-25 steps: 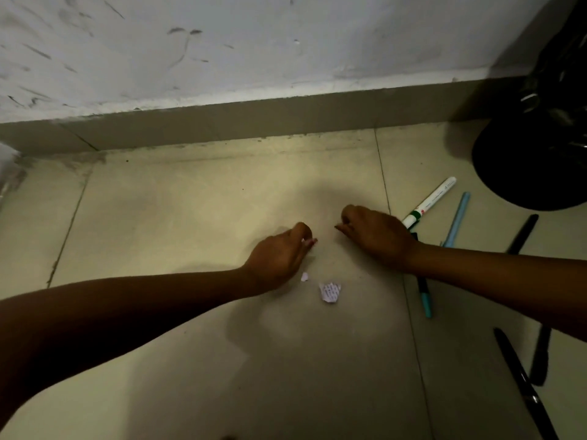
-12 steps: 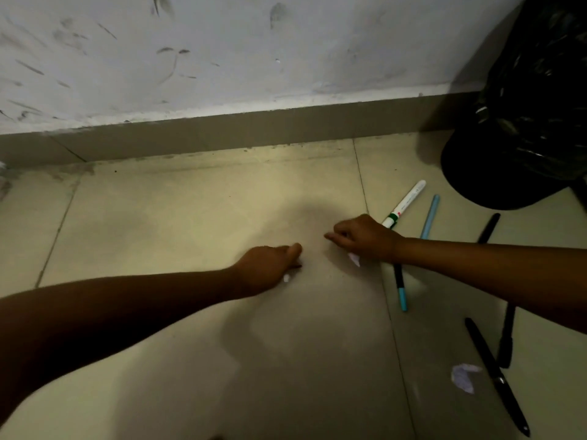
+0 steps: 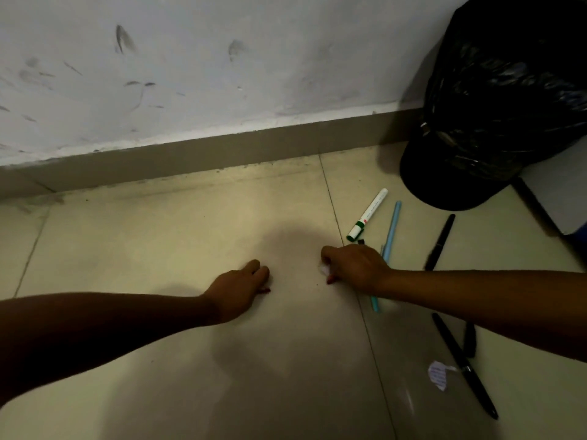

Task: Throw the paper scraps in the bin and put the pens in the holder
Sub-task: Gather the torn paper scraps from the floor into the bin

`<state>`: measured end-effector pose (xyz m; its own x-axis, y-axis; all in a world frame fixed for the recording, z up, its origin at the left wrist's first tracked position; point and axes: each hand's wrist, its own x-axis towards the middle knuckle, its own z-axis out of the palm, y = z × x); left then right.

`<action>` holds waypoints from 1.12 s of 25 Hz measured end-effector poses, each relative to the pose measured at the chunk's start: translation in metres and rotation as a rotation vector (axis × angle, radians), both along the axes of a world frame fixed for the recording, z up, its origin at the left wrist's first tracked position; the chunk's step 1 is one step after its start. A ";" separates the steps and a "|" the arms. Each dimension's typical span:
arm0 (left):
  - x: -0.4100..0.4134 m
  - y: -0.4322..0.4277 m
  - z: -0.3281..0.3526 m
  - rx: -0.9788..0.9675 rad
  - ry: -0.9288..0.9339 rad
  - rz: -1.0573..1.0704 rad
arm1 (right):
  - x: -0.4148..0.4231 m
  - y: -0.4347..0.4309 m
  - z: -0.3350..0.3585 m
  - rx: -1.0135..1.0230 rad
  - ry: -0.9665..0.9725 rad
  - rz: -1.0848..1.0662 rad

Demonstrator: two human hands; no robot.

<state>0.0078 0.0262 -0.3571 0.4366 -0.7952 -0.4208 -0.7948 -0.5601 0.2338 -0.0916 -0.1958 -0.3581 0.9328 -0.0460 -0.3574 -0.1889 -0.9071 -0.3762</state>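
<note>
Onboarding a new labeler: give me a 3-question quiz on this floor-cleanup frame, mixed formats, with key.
1. True or false: the white marker lies on the floor tile, untouched by either hand.
2. Multiple choice: the paper scrap lying loose on the floor is (A) beside the left hand, (B) under the bin bag, (C) next to the long black pen near the bottom right.
3. Fill in: the white bit of paper at the right hand sits at its ____.

Key
1. True.
2. C.
3. Fingertips; whether it is fully gripped cannot be told.
</note>
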 end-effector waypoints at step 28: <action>-0.052 -0.120 -0.017 -0.057 -0.042 -0.313 | -0.125 -0.065 0.015 0.045 0.349 0.185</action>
<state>-0.0444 -0.0934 -0.3742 0.1826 -0.9155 -0.3585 -0.9361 -0.2733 0.2212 -0.2168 -0.2612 -0.3431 0.7457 0.1341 -0.6526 -0.1476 -0.9219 -0.3581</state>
